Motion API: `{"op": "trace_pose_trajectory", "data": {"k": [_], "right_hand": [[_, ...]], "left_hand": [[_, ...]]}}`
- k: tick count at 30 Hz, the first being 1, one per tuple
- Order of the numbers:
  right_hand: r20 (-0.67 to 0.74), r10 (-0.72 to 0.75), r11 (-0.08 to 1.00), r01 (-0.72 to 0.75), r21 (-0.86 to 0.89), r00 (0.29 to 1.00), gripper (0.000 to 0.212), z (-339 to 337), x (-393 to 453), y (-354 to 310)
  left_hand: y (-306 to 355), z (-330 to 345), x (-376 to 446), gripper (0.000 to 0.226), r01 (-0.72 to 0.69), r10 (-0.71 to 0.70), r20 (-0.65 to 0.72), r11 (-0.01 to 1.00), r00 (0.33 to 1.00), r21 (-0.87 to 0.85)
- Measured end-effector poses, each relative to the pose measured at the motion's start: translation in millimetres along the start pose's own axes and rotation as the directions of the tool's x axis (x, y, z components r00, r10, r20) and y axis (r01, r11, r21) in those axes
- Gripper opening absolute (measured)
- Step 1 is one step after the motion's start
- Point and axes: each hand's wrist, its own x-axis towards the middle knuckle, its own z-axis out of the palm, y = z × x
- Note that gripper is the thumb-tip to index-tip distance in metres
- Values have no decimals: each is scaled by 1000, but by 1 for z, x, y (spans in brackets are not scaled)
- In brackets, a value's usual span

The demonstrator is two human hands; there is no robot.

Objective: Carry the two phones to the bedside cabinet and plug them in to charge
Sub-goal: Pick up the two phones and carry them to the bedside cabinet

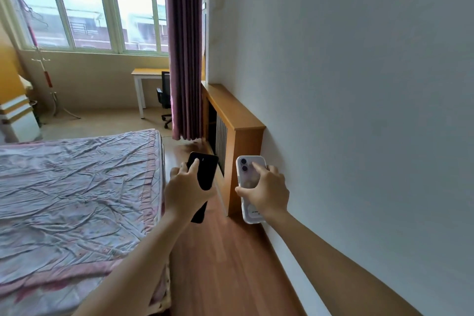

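My left hand [183, 188] grips a black phone [205, 174], held back side up and tilted away from me. My right hand [266, 191] grips a white phone [247, 177] in a pale case, its two camera lenses at the top. Both phones are held out in front of me over the wooden floor, between the bed and the wall. No bedside cabinet or charging cable is in view.
A bed [74, 192] with a wrinkled pink-edged sheet fills the left. A wooden radiator cover [238, 120] stands against the white wall [359, 84] on the right. Farther off are a purple curtain [184, 46], a desk [148, 74], an office chair and a white-and-yellow unit [18, 115] at far left.
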Motion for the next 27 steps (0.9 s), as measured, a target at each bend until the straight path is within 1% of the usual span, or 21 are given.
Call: {"op": "trace_pose_trajectory", "data": {"k": [6,14,18,23,27], "right_hand": [[38,-16,1000,16,-7,999,75,39,89,-3],[45,-62,997,60,41,997,78,90,194,-8],[48,-95,993,91,72,994,78,121,244,-10],[83,-143,987,136,84,986,78,162,314,-15],[104,-189,979,179,97,976,79,193,376,-23]], "left_hand": [[-16,34,83,86,12,-12,-6,1000,1000,21],[-38,67,177,86,56,-55,-22,998,998,37],[-51,91,217,86,88,-87,-25,995,996,47],[-69,121,275,87,135,-132,-37,988,991,71],[-85,143,324,84,188,-182,-72,978,981,94]]}}
